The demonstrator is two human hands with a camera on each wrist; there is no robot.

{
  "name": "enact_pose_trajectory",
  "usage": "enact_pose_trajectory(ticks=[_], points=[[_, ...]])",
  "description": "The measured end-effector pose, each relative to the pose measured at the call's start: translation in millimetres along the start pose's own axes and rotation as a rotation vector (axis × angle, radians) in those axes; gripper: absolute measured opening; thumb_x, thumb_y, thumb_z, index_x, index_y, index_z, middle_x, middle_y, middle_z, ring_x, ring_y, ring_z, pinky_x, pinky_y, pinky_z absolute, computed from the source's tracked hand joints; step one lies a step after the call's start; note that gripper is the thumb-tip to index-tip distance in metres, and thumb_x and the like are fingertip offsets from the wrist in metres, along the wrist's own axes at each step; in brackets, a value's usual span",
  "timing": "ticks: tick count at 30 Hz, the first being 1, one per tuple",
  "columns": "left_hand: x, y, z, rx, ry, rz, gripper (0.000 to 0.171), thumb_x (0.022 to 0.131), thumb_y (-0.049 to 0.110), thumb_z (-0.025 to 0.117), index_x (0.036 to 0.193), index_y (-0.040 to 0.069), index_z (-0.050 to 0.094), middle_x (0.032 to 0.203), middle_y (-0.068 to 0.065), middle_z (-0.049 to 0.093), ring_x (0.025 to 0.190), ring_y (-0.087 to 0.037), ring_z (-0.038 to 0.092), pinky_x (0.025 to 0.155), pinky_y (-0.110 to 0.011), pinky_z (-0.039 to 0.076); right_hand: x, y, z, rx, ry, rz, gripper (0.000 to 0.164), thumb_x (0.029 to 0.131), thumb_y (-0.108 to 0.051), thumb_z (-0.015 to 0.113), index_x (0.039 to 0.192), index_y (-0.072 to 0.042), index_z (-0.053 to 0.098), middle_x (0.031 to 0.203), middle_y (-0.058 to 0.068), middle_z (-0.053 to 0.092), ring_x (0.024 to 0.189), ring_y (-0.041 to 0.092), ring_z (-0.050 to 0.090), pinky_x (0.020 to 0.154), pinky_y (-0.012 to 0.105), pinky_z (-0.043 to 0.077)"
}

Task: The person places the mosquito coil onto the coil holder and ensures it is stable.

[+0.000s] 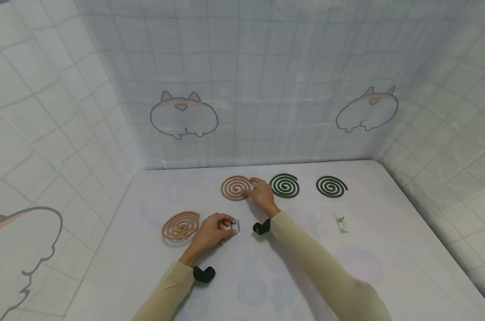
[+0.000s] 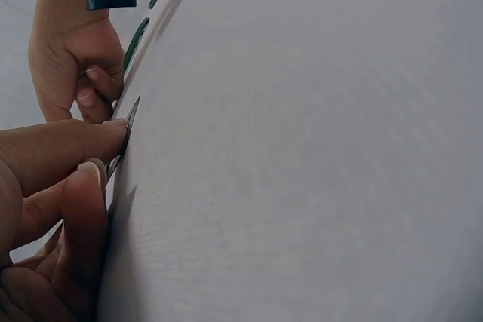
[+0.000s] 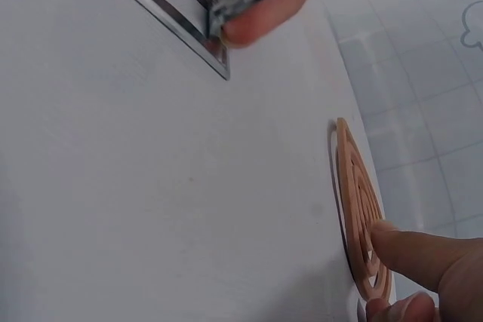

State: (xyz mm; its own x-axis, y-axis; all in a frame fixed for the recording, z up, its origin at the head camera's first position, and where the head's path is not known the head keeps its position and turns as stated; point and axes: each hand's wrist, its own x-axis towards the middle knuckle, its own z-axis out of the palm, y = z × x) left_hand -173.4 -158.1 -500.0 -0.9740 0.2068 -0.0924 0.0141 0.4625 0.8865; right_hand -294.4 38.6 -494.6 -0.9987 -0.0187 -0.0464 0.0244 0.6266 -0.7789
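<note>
In the head view my left hand [image 1: 211,231] pinches a small metal mosquito-coil stand [image 1: 239,227] between thumb and fingertips, close over the table. The right wrist view shows its flat frame [image 3: 170,23] and upturned metal tab by the fingertips. Farther back, my right hand [image 1: 261,195] holds the right edge of a brown mosquito coil [image 1: 223,189], thumb toward its near side. From the right wrist the coil [image 3: 349,194] appears nearly edge-on, a thumb or finger against it. Left of my left hand, another brown coil [image 1: 170,227] sits slightly raised, with a bit of metal showing under it.
Two green mosquito coils [image 1: 285,186] lie in the back row, the second green coil [image 1: 331,187] farther right. A second metal stand [image 1: 341,219] lies on the white table [image 1: 298,285] at the right. Grid-patterned cloth walls [image 1: 266,89] enclose the back and sides.
</note>
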Motion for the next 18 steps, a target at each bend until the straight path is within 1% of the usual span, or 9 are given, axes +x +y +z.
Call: enact_pose_trajectory(ticks=[3,4,5,7,10,11,13,15,18], points=[[1.4,-2.3,-0.8,0.002,-0.003,0.003,0.032,0.084,0.014,0.086,0.112,0.007,0.073,0.096,-0.005,0.062,0.054,-0.014,0.056,0.047,-0.028,0.05,2.3,-1.3,-0.4,-0.02,0.002,0.015,0.059,0.087,-0.032,0.084,0.137,-0.007,0.065,0.126,0.016,0.07,0.082,0.021,0.058,0.066,0.03,0.044],[1.7,-2.5,-0.4,0.002,-0.003,0.002,0.032,0.084,0.015,0.087,0.112,0.008,0.073,0.095,-0.004,0.062,0.053,-0.014,0.056,0.047,-0.027,0.05,2.5,-1.4,-0.9,-0.028,-0.002,0.021,0.06,0.087,-0.033,0.084,0.138,-0.008,0.065,0.132,0.016,0.067,0.084,0.021,0.058,0.066,0.03,0.045],[2.1,-2.7,-0.2,0.0,-0.003,0.002,0.032,0.084,0.015,0.087,0.112,0.008,0.073,0.096,-0.004,0.063,0.053,-0.014,0.056,0.047,-0.027,0.049,3.1,-1.5,-1.4,-0.036,-0.007,0.024,0.061,0.086,-0.033,0.085,0.138,-0.008,0.065,0.133,0.015,0.067,0.084,0.021,0.058,0.066,0.03,0.044],[2.7,-2.9,-0.2,-0.001,0.0,0.002,0.032,0.083,0.016,0.087,0.111,0.008,0.074,0.096,-0.004,0.063,0.053,-0.014,0.056,0.047,-0.027,0.049,4.2,-2.8,-2.4,-0.044,-0.015,0.033,0.063,0.085,-0.032,0.086,0.139,-0.008,0.064,0.127,0.014,0.07,0.078,0.019,0.059,0.061,0.028,0.044],[1.9,-2.7,-0.9,-0.005,0.007,0.001,0.032,0.083,0.015,0.088,0.111,0.008,0.074,0.096,-0.005,0.063,0.054,-0.014,0.056,0.047,-0.026,0.049,4.1,-7.1,-3.6,-0.041,-0.05,0.057,0.064,0.085,-0.03,0.086,0.141,-0.008,0.062,0.102,0.012,0.075,0.059,0.015,0.056,0.05,0.026,0.039],[1.5,-3.0,-1.3,-0.007,0.007,-0.001,0.032,0.083,0.015,0.088,0.111,0.008,0.074,0.096,-0.005,0.063,0.054,-0.014,0.056,0.047,-0.026,0.049,3.9,-8.2,-3.6,-0.041,-0.058,0.065,0.064,0.086,-0.03,0.086,0.141,-0.008,0.062,0.092,0.011,0.075,0.054,0.014,0.054,0.048,0.025,0.038],[0.6,-3.3,-1.7,-0.004,0.004,-0.006,0.032,0.083,0.015,0.088,0.111,0.008,0.074,0.096,-0.004,0.063,0.054,-0.013,0.056,0.048,-0.026,0.049,2.8,-9.5,-3.5,-0.037,-0.062,0.07,0.062,0.086,-0.029,0.086,0.139,-0.008,0.063,0.081,0.007,0.07,0.051,0.013,0.055,0.047,0.025,0.039],[0.1,-3.6,-2.1,-0.002,-0.002,-0.002,0.033,0.083,0.015,0.087,0.112,0.008,0.074,0.096,-0.004,0.063,0.054,-0.013,0.056,0.048,-0.026,0.049,1.8,-9.2,-3.0,-0.033,-0.055,0.069,0.061,0.085,-0.029,0.086,0.138,-0.008,0.063,0.077,0.007,0.07,0.052,0.014,0.057,0.048,0.026,0.04],[0.1,-3.1,-2.7,-0.002,-0.009,0.001,0.033,0.083,0.016,0.087,0.113,0.007,0.074,0.096,-0.004,0.063,0.054,-0.013,0.056,0.048,-0.026,0.049,1.8,-7.2,-0.8,-0.021,-0.016,0.048,0.061,0.083,-0.029,0.088,0.135,-0.009,0.062,0.085,0.008,0.07,0.061,0.017,0.059,0.053,0.028,0.043]])
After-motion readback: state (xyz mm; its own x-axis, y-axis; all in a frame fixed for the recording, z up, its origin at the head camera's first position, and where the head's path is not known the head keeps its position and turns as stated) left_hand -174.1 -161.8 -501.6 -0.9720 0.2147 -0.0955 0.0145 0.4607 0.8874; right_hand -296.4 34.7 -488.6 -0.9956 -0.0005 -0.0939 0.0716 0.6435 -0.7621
